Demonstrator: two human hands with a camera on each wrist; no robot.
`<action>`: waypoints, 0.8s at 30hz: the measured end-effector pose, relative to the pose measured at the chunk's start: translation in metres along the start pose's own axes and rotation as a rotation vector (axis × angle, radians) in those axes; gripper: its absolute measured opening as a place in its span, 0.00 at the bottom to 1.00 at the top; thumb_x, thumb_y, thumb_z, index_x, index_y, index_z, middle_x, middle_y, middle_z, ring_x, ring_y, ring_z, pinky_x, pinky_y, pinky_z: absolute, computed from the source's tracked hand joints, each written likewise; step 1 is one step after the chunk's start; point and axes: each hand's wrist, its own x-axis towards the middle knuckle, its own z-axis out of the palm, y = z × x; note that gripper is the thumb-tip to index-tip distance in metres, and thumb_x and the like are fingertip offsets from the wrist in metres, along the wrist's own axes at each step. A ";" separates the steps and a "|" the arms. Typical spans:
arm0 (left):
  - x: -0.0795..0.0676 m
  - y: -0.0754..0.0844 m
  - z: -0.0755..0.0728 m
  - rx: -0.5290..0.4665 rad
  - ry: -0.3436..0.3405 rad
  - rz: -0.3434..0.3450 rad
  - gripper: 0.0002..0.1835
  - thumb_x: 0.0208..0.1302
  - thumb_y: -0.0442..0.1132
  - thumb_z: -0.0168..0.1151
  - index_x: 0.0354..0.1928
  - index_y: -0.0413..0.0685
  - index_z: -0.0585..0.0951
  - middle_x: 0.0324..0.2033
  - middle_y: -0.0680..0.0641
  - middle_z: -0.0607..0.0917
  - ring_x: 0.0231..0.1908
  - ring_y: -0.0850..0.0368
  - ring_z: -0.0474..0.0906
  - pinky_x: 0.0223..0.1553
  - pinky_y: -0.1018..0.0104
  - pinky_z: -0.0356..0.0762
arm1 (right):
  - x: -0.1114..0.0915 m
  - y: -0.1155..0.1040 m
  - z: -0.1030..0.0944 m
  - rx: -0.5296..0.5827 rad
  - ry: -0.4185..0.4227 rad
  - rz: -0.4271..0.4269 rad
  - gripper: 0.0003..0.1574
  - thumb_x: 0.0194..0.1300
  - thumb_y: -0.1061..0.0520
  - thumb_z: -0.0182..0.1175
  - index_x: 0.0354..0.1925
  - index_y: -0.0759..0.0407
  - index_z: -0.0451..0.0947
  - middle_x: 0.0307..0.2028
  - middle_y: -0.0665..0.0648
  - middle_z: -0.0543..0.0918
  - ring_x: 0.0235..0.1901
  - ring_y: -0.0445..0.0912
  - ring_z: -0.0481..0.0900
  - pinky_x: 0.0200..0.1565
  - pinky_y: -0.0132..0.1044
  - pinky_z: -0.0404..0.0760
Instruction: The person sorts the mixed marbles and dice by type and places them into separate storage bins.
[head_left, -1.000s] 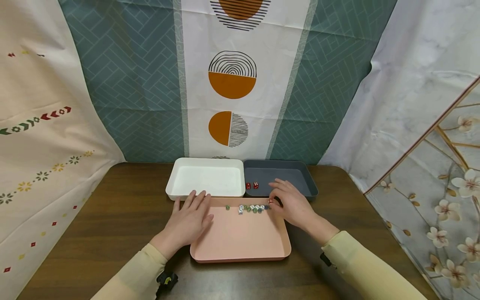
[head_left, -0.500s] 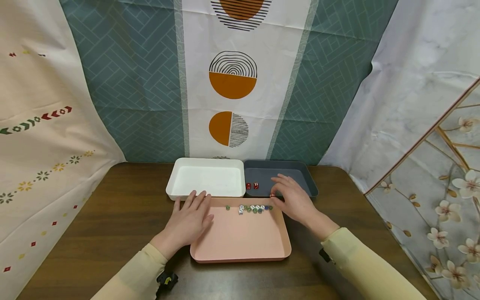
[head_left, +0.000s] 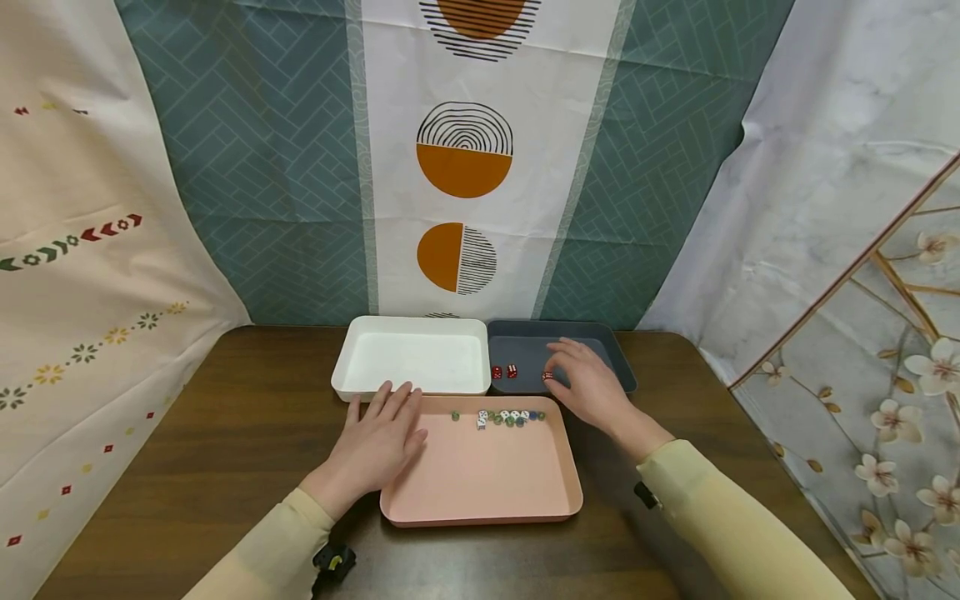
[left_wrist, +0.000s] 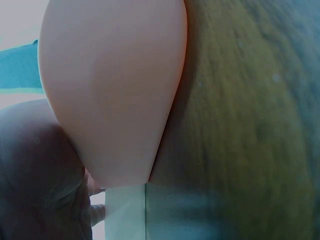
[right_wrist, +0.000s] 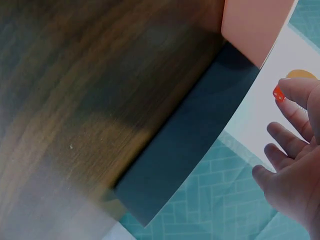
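Observation:
My right hand (head_left: 588, 387) pinches a red die (right_wrist: 278, 93) between thumb and index finger, over the front part of the dark grey tray (head_left: 592, 333). Two other red dice (head_left: 512, 371) lie in that tray's front left corner. My left hand (head_left: 381, 437) rests with spread, straight fingers across the left edge of the pink tray (head_left: 480, 492), fingertips near the white tray (head_left: 408, 354). Along the far side of the pink tray lie several small dice: white dice (head_left: 514, 414), green dice (head_left: 497, 419) and a blue die (head_left: 532, 415).
All three trays stand on a dark wooden table (head_left: 240, 433), the white and grey ones side by side behind the pink one. A patterned cloth (head_left: 292, 167) hangs behind the table. Printed cloths also hang at the left and right.
My right hand has lifted the red die away from the pink tray's far right corner and carried it forward over the grey tray. The left hand has stayed in place.

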 end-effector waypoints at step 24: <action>0.001 0.000 0.001 -0.001 0.002 -0.003 0.37 0.86 0.54 0.57 0.85 0.40 0.66 0.83 0.36 0.65 0.83 0.29 0.54 0.75 0.17 0.49 | 0.020 0.010 0.008 -0.011 -0.042 0.065 0.08 0.75 0.56 0.73 0.48 0.57 0.88 0.73 0.66 0.79 0.79 0.64 0.67 0.76 0.64 0.67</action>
